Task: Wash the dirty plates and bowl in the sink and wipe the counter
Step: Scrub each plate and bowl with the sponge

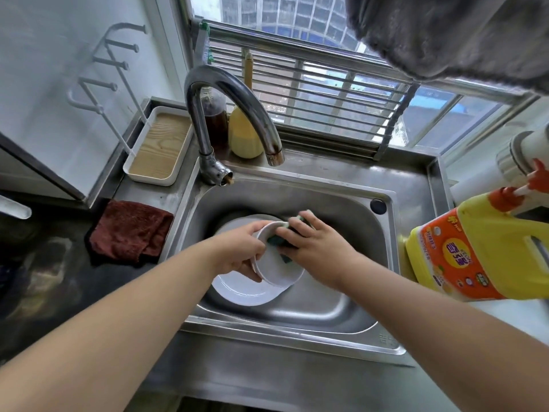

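Step in hand: scrubbing the bowl point(279, 260), held tilted over the middle of the sink point(341, 304), just above the plates point(237, 288) lying on the sink floor. The left hand point(240, 252) grips the bowl's left rim, fingers curled round it. The right hand point(315, 248) presses a green sponge point(274, 240) against the bowl's far rim, fingers bent over the sponge. No water is seen at the tap point(231, 114). Recommended: keep the left grip firm, turn the bowl steadily so the sponge covers rim, inside and underside, then rinse. A red cloth point(130, 231) lies on the counter point(53, 275) at the sink's left edge, detergent bottle point(487, 251) at its right
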